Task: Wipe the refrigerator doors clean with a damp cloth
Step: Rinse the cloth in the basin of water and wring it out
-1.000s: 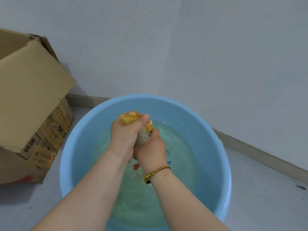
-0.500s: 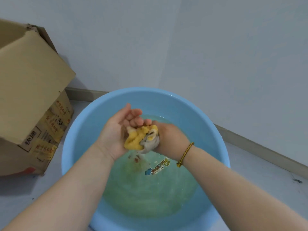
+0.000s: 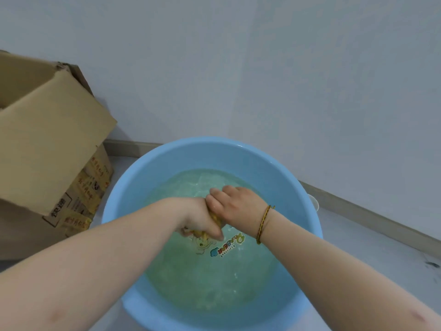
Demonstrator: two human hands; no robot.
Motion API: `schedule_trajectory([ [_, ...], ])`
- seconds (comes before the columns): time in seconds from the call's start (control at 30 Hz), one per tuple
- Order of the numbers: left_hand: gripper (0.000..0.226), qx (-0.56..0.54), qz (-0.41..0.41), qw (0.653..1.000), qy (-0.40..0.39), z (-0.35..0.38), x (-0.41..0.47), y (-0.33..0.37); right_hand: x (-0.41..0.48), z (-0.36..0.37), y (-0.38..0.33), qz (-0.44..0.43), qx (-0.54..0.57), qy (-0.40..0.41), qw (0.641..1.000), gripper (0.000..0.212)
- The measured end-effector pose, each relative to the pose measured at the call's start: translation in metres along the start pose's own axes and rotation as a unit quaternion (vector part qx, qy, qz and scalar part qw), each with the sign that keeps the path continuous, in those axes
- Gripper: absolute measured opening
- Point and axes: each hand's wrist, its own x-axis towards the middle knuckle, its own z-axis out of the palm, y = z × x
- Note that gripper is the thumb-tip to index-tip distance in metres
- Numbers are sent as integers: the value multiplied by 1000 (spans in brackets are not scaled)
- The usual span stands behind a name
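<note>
Our left hand (image 3: 200,217) and right hand (image 3: 235,206) were pressed together, both with fingers curled tightly round the yellow cloth (image 3: 202,234). Only small parts of it showed between them. We held it over the water (image 3: 210,283) in the blue basin (image 3: 114,211), beside a cardboard box (image 3: 47,151).

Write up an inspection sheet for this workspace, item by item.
Surface: pale floor, carrying the basin and box.
Job's things: yellow cloth, mostly hidden inside the two hands, held over the water in a blue basin; no refrigerator in view.
Clutter: open cardboard box to the left of the basin.
Grips: left hand and right hand both curled round the cloth, touching each other; corded bracelet on the right wrist.
Cables: nothing seen.
Surroundings: plain wall with a baseboard; a room corner sits behind the basin.
</note>
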Motion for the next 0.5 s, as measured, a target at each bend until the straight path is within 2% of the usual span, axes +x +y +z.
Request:
schedule_trajectory([
  [0.03, 26, 61, -9, 998, 31, 2, 6, 0, 1, 0, -2, 17, 20, -46, 999, 33],
  [0.1, 21, 171, -5, 980, 101, 10, 14, 4, 5, -5, -7, 71, 39, -86, 993, 38],
  [0.17, 6, 167, -34, 968, 186, 16, 19, 4, 13, -14, -10, 130, 88, -183, 971, 32],
  [0.23, 26, 156, -61, 952, 255, 17, 19, 3, 20, -16, -14, 210, 145, -246, 935, 30],
  [0.3, 26, 214, -34, 930, 298, 16, 24, -2, 22, -15, -18, 261, 169, -262, 914, 30],
  [0.4, 27, 338, 17, 891, 302, 15, 20, -6, 18, -12, -22, 293, 184, -255, 903, 28],
  [0.5, 25, 404, 71, 858, 309, 13, 17, -11, 12, -18, -20, 303, 204, -239, 900, 24],
])
